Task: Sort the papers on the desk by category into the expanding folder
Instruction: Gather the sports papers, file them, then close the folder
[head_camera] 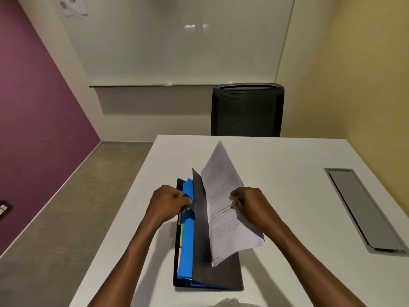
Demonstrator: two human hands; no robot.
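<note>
L hand point(169, 201) parts folder point(199, 251); R hand point(247, 202) pinches papers point(223, 196).

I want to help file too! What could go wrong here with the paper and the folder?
The right hand pinches the paper by one edge, so it could bend or slip. The left hand holds the expanding folder open at the blue dividers; if it lets go, the dark flap could fall shut.
</note>
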